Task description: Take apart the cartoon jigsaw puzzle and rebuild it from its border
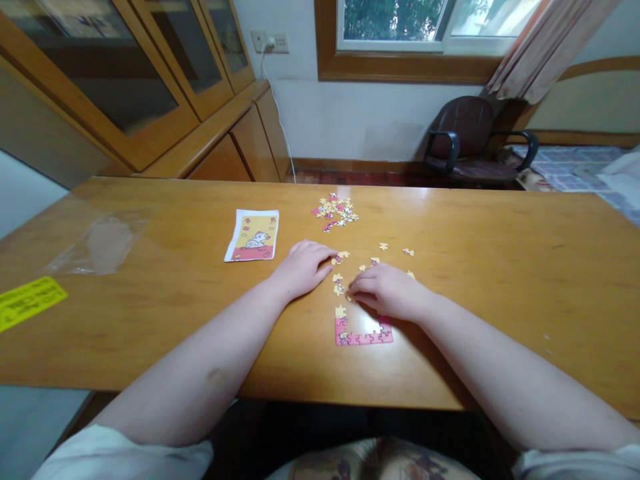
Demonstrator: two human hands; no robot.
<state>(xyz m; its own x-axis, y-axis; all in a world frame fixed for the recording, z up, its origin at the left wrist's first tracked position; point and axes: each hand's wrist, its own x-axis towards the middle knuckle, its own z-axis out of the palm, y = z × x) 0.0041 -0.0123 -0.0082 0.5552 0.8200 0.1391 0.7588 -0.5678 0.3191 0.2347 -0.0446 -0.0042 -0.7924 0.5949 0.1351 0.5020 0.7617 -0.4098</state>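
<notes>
My left hand [306, 267] lies palm down with its fingers stretched out. Its fingertips are at a small group of jigsaw pieces [343, 255], yellow with some pink. My right hand [387, 291] is bent over the table, fingers closed together around a small yellow puzzle piece [349, 299] that is mostly hidden. Just left of these fingertips are joined pieces [338, 287] with a bit of white drawing. Below, a pink U-shaped border [365, 339] is joined along its bottom and sides, with a yellow piece [341, 311] topping its left side.
A pile of loose pieces [334, 210] lies at the far side. Single pieces [383, 247] are scattered beyond my right hand. A picture card [256, 235], a clear plastic bag [103, 243] and a yellow label [31, 301] lie leftward. A chair [467, 137] stands beyond the table.
</notes>
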